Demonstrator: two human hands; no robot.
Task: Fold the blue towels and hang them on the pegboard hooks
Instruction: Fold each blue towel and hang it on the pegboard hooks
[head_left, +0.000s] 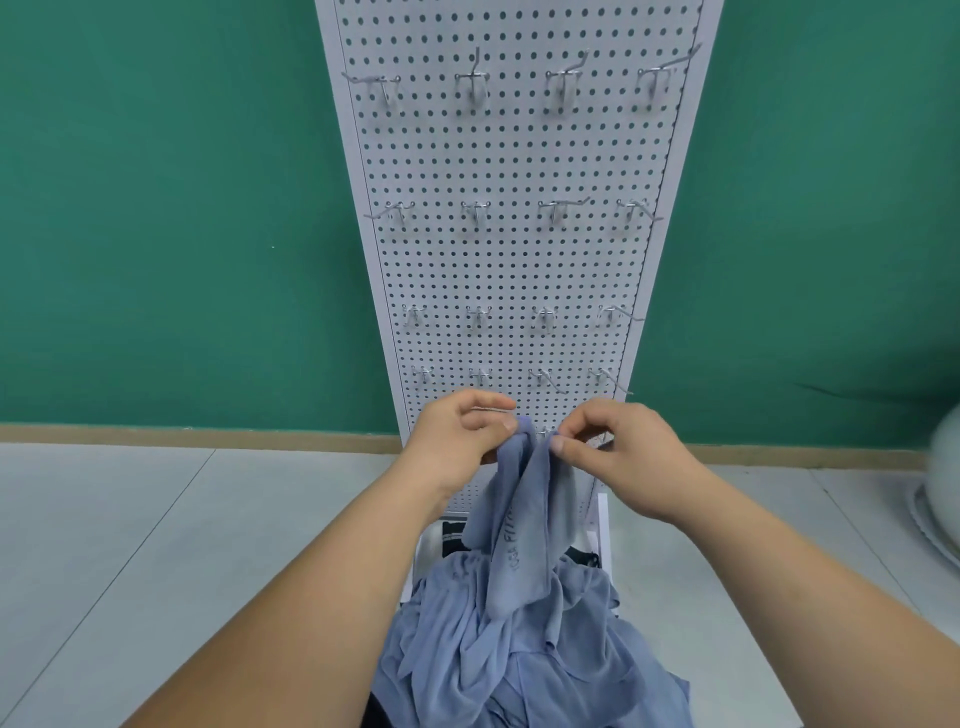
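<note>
A blue towel (524, 519) with dark lettering hangs bunched from both my hands, low in front of the white pegboard (514, 249). My left hand (462, 436) pinches its top edge on the left. My right hand (618, 452) pinches the top edge on the right, close beside the left. Below lies a heap of several more blue towels (524, 654). Rows of bare metal hooks (475, 213) run across the pegboard; a hook of the lowest row is partly hidden behind my hands.
The pegboard leans against a green wall (182, 234) above a tan baseboard. Pale floor tiles (156, 545) spread left and right. A white rounded object (940, 499) sits at the right edge. The pegboard's white base (602, 514) shows behind the towel heap.
</note>
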